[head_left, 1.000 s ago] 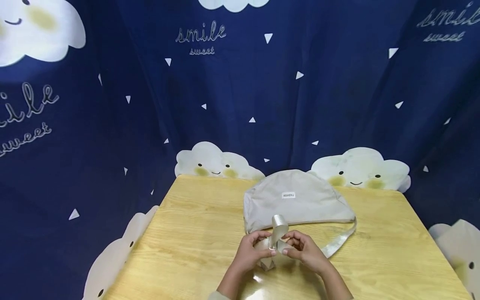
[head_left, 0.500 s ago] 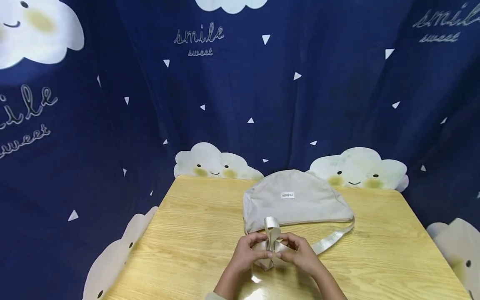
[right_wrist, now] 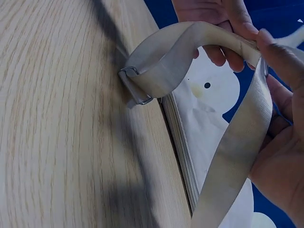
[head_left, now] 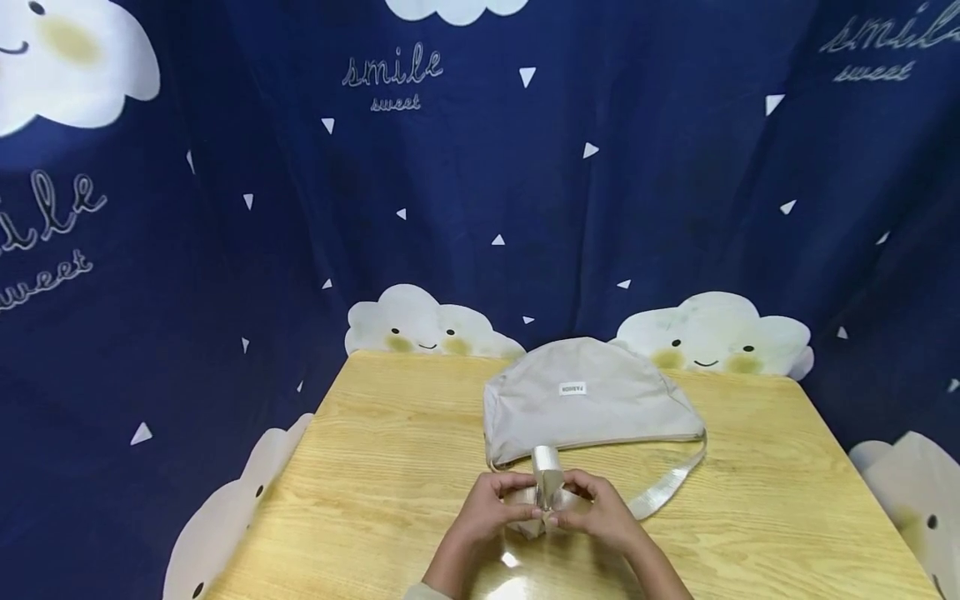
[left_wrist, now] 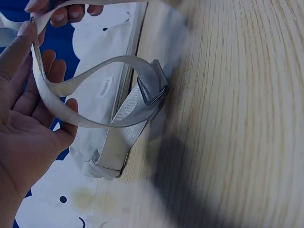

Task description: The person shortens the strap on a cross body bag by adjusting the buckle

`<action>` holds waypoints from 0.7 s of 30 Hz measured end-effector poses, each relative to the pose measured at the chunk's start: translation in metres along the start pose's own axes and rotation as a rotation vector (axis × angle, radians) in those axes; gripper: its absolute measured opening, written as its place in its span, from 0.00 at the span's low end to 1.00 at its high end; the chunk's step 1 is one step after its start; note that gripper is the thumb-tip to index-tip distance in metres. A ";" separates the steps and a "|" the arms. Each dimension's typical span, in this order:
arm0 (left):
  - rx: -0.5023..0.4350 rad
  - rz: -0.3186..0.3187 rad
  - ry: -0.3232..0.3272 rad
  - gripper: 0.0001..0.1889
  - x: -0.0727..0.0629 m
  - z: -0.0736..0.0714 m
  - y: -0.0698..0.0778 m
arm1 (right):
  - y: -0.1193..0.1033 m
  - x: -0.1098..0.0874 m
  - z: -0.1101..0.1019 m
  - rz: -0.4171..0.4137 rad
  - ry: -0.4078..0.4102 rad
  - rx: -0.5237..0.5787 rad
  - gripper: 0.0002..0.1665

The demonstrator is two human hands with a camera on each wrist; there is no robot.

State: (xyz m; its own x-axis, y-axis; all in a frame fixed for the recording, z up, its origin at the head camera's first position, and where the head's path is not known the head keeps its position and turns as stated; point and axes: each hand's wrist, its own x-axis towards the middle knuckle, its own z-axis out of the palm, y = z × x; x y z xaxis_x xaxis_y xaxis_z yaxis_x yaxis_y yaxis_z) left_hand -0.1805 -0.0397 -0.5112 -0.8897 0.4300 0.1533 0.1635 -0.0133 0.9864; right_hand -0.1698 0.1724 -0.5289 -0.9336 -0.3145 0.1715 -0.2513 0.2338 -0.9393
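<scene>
A light beige shoulder bag (head_left: 592, 412) with a small white label lies on the wooden table. Its satin-like strap (head_left: 547, 463) comes round in front, a loop of it standing up between the hands. On the left, my left hand (head_left: 483, 507) pinches the strap between thumb and fingers. Close beside it my right hand (head_left: 598, 510) pinches the strap too, thumb towards me. A metal slider buckle (left_wrist: 154, 85) sits on a hanging loop below the fingers. Another metal piece at the right fingertips (right_wrist: 266, 38) is mostly hidden by them.
The wooden table (head_left: 390, 442) reaches out on both sides of the hands. Behind and around it hangs a dark blue curtain (head_left: 450, 183) with clouds and triangles. The bag's strap end (head_left: 663, 492) trails to the right of the right hand.
The hands have shifted slightly left in the head view and the right hand has come a little nearer the left. The upright strap loop between them has become shorter. The bag stays put.
</scene>
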 end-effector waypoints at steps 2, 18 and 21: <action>0.007 0.016 -0.001 0.18 0.001 -0.001 0.000 | 0.000 0.001 0.000 -0.018 -0.004 -0.016 0.27; -0.071 0.081 0.015 0.19 0.003 0.002 -0.033 | -0.003 0.001 0.002 -0.052 -0.056 -0.086 0.23; -0.069 0.075 0.035 0.18 0.001 0.000 -0.033 | -0.004 0.003 0.004 -0.096 -0.035 -0.128 0.21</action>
State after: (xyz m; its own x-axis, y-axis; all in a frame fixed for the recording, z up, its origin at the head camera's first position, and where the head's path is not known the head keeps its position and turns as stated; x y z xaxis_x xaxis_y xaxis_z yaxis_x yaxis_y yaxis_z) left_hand -0.1863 -0.0389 -0.5434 -0.8907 0.3937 0.2273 0.2015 -0.1065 0.9737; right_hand -0.1701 0.1669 -0.5260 -0.8948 -0.3725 0.2461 -0.3714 0.3153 -0.8733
